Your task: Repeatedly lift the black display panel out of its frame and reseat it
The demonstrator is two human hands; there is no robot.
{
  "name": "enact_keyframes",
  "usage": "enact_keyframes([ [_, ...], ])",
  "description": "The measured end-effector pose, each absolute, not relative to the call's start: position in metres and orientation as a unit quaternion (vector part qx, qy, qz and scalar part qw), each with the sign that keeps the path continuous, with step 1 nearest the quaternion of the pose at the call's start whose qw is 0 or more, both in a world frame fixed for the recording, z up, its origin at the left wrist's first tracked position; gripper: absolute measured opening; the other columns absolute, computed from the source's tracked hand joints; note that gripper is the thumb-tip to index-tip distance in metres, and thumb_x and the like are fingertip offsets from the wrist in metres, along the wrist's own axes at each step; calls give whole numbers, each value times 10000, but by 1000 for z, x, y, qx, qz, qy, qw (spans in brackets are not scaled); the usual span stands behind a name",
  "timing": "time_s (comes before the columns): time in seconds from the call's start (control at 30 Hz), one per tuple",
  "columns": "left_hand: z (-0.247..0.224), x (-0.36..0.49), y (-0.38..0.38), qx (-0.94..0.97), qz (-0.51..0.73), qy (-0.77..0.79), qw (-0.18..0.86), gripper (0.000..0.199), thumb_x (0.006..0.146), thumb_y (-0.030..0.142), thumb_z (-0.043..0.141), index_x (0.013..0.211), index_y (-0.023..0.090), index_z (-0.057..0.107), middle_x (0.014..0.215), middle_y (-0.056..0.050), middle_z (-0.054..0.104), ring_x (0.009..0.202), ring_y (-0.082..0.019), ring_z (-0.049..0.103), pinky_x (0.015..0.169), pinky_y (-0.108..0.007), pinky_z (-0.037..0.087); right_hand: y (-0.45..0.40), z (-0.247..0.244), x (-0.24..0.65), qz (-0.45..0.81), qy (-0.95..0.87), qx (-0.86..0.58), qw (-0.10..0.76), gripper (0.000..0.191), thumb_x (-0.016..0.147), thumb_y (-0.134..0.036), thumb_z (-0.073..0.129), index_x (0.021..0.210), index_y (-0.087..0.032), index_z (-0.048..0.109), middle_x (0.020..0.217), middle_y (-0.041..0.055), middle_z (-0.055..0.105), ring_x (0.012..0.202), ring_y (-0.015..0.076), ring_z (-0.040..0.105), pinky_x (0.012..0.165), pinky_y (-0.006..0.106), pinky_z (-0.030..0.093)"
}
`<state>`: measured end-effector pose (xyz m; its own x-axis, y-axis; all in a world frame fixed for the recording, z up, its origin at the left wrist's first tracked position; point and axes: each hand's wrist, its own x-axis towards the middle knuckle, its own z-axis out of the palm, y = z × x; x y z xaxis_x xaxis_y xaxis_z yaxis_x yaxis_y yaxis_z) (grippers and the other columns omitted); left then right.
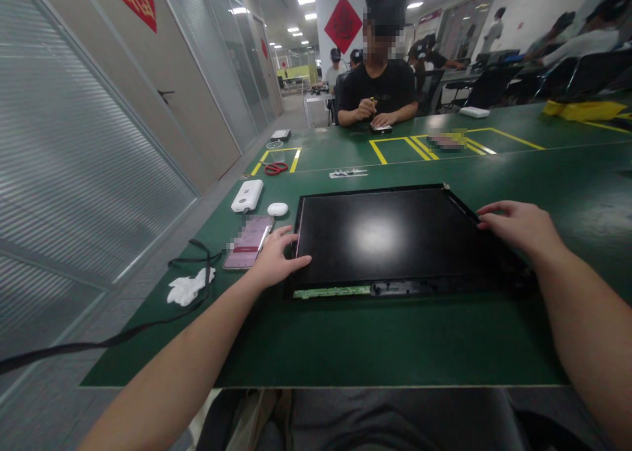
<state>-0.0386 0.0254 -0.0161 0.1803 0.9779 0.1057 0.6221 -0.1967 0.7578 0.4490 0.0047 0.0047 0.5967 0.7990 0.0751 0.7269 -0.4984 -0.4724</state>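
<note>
A black LCD screen panel (395, 234) lies face up on the green table in front of me, a bright reflection on its glass. Along its near edge runs a green circuit strip (332, 292). My left hand (276, 257) grips the panel's left edge, thumb over the front and fingers spread along the side. At the right edge, my right hand (518, 227) has thumb and fingertips pinched on the frame. The undersides of the fingers are hidden on both hands.
Left of the panel are a phone (245, 242), white earbuds case (277, 209), white power bank (247, 195), crumpled tissue (190, 286) and black strap (123, 336). Red-handled scissors (275, 168) and small parts (348, 172) lie beyond. A person (378, 89) works across the table (375, 345).
</note>
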Motion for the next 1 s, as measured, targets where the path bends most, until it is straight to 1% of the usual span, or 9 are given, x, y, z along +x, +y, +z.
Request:
enact_keyframes([
  [0.2,-17,-40,26,730,289,555,274,510,603,489,863,1011,206,752,1435,-167,535,1400,-453,432,1205,-594,259,2,7,448,98,-439,-857,252,210,740,-312,589,866,-267,750,719,23,745,982,261,671,797,362,451],
  [0.37,-17,-41,27,742,276,553,261,514,612,503,852,1016,202,752,1421,-167,542,1375,-447,466,1191,-590,300,3,5,450,100,-438,-852,269,218,735,-320,590,862,-259,755,713,28,745,980,272,670,816,378,448],
  [0.5,-18,-42,29,756,256,549,249,553,639,526,824,1064,184,735,1452,-183,527,1383,-433,467,1192,-583,307,3,3,452,114,-433,-850,277,237,737,-328,593,885,-254,763,715,22,745,903,255,672,834,375,447],
  [0.63,-18,-42,29,775,217,548,229,609,676,568,778,1129,167,705,1485,-183,502,1395,-403,473,1197,-559,329,3,1,454,136,-426,-846,290,274,732,-349,606,926,-242,767,739,21,750,799,232,656,795,362,453],
  [0.8,-16,-43,29,786,186,549,212,640,714,584,735,1185,153,678,1518,-194,479,1420,-385,459,1204,-547,331,3,-2,457,128,-436,-841,292,277,732,-344,607,922,-227,772,732,30,751,776,221,650,788,358,446],
  [1.0,-16,-44,30,791,183,545,208,634,718,593,728,1187,171,668,1533,-187,477,1421,-375,465,1202,-553,333,4,-4,460,126,-439,-839,296,278,744,-335,616,938,-212,774,730,39,751,767,212,642,775,352,436],
])
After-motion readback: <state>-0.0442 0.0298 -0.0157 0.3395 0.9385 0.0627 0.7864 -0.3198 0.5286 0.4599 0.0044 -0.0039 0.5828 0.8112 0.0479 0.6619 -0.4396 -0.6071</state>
